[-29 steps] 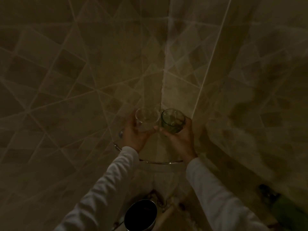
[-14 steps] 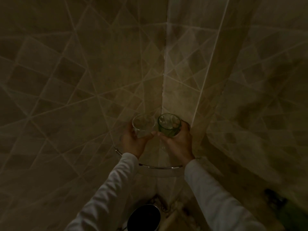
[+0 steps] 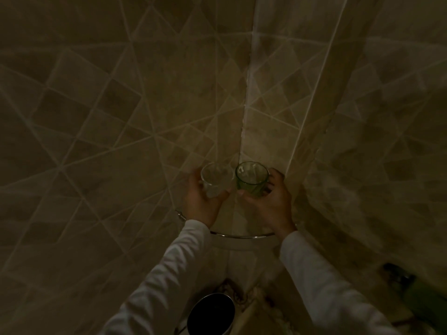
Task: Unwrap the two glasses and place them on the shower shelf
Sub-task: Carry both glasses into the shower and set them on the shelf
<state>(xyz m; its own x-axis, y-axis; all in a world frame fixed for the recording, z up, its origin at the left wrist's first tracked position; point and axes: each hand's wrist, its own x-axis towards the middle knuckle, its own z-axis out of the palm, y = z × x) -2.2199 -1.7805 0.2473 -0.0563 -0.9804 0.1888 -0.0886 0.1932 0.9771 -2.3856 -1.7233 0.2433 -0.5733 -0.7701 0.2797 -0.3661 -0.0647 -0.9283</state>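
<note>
In the dim tiled corner my left hand (image 3: 202,203) grips a clear glass (image 3: 216,179) from below and from the side. Beside it my right hand (image 3: 271,201) holds a green glass (image 3: 251,178) with thumb and fingers curled round its wall. Both glasses are upright, bare of wrapping, and nearly touch each other. They sit low in the corner over the shower shelf (image 3: 242,236), a glass corner shelf with a curved metal rail. Whether their bases touch the shelf I cannot tell.
Two tiled walls meet in a seam (image 3: 244,122) right behind the glasses. Below the shelf a dark metal bucket (image 3: 211,314) stands on the floor. A dark and green object (image 3: 416,293) lies at the lower right.
Both hands have carried the glasses lower and deeper into the corner, closer to the shelf. The grips are unchanged.
</note>
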